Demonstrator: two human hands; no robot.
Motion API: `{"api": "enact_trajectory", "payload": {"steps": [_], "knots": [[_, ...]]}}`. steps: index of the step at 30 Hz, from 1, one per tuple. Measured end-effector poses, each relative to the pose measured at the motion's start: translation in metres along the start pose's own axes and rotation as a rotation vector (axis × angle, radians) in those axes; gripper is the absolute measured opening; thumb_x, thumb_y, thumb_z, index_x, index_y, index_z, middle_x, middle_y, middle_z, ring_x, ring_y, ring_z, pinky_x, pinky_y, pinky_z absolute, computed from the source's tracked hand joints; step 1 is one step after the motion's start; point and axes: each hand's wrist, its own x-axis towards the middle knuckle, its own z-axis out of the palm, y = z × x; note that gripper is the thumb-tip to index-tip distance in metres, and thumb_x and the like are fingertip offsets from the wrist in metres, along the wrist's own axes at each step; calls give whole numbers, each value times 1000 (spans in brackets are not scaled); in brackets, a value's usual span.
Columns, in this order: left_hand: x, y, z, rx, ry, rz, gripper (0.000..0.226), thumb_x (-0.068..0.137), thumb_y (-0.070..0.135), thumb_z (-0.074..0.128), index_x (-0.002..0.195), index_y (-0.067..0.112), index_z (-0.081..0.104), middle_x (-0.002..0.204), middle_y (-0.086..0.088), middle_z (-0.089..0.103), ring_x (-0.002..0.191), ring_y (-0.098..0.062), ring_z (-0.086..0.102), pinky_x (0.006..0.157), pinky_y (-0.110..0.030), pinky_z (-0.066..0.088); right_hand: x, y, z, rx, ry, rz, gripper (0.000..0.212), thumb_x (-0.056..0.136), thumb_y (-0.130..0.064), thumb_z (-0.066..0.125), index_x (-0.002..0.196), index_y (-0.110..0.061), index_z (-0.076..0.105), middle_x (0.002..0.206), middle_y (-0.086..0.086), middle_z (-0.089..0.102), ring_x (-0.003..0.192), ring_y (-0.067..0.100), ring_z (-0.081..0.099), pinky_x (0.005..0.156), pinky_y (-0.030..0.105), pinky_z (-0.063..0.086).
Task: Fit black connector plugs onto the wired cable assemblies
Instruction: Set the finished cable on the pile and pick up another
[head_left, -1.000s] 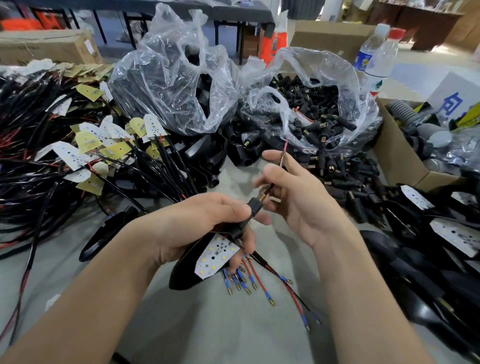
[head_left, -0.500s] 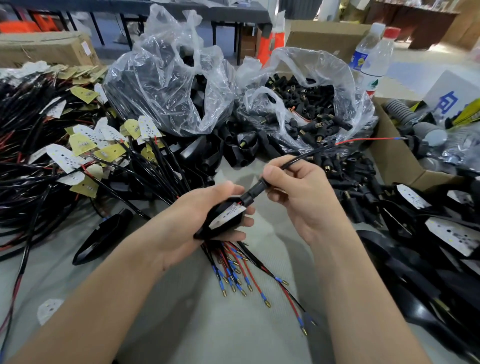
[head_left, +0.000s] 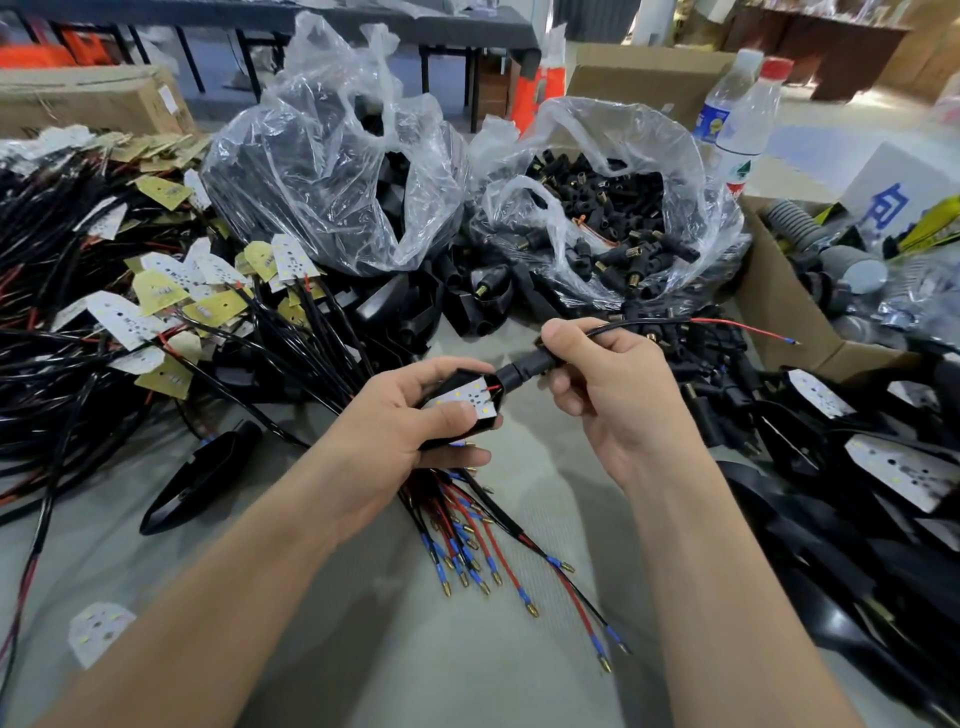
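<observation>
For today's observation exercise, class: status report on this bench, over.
Left grip holds LED housing. Right grip grips black plug, butted against housing. Cable trails right. Nothing between grips.

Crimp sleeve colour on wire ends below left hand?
Blue sleeves, clearest in the head view.

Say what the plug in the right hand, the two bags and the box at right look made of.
Black plug: matte moulded plastic or rubber, likely; dull sheen. Bags: thin clear plastic film, crinkled and glossy. Box: brown cardboard, matte, with a raw cut edge.
</observation>
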Motion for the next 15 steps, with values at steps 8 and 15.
{"api": "enact_trajectory", "payload": {"steps": [8, 15], "knots": [[0, -3, 8, -8, 0, 81, 30, 99, -2, 56, 121, 14, 68, 121, -16, 71, 100, -23, 74, 70, -27, 60, 0, 1, 5, -60, 198, -52, 30, 78, -26, 85, 57, -13, 68, 59, 21, 56, 39, 18, 37, 39, 21, 29], [-3, -4, 10, 51, 50, 114, 28, 92, 0, 69, 109, 20, 75, 106, -6, 75, 94, -21, 75, 69, -25, 57, 0, 6, 9, -291, 328, -82, 51, 60, -66, 75, 42, -23, 54, 38, -12, 40, 37, 9, 33, 51, 29, 29]]}}
